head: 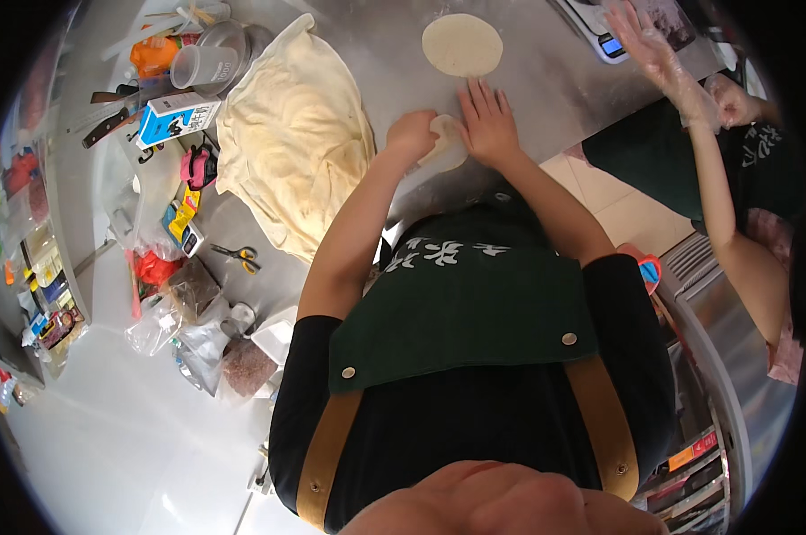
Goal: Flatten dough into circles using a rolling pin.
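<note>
A small flattened piece of dough (444, 148) lies on the steel worktop near its front edge, between my two hands. The curled fingers of my left hand (413, 137) grip its left side. My right hand (491, 126) lies flat at its right, fingers stretched forward and thumb by the dough's edge. Just beyond my right fingertips is a thin, round dough sheet (462, 45), which neither hand touches. Left of my left forearm, a cream cloth (296, 147) is spread in folds over the worktop; what lies under it is hidden.
At right a co-worker's gloved hand (654, 53) hovers by a digital scale (607, 41). Along the left stand a blue-and-white carton (178, 120), a clear measuring cup (202, 67), a black-handled knife (106, 128), scissors (239, 257) and several plastic bags (205, 348).
</note>
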Tool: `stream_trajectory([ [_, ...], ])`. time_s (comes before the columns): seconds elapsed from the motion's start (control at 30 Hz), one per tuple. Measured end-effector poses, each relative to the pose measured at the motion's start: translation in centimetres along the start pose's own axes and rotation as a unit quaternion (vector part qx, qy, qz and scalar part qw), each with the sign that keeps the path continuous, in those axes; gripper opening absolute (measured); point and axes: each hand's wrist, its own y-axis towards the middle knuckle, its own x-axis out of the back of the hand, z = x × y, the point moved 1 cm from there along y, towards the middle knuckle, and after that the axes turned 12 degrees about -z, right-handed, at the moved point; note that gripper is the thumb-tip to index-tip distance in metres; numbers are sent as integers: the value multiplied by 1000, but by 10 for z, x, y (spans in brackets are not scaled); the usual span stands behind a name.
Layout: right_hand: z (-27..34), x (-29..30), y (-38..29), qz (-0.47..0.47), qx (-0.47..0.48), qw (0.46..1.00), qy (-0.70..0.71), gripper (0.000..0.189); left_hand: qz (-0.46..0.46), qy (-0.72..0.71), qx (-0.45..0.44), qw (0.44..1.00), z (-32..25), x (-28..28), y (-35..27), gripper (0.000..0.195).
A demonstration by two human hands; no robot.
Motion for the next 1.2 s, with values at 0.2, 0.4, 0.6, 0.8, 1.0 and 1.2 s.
stream_trajectory([
  [0.2, -19, 48, -59, 123, 60, 988, 77, 40, 21, 104, -55, 993, -38, 14, -32, 25],
  [0.4, -30, 66, -42, 102, 79, 984, 119, 34, 7, 31, 55, 998, -4, 7, -23, 29],
  [0.6, -27, 29, -23, 85, 34, 991, 101, 40, 81, 98, 36, 991, -2, 11, -20, 36],
  [0.8, -2, 22, -30, -21, -14, 1000, -5, 51, -27, -88, 12, 996, 20, -9, -11, 25],
  [1.0, -2, 4, 11, 6, -37, 998, -42, 56, 39, -32, 32, 998, 6, -4, 7, 23],
  [1.2, -12, 32, -49, 48, 0, 997, 55, 50, 35, 111, -49, 992, -20, 2, -11, 20],
])
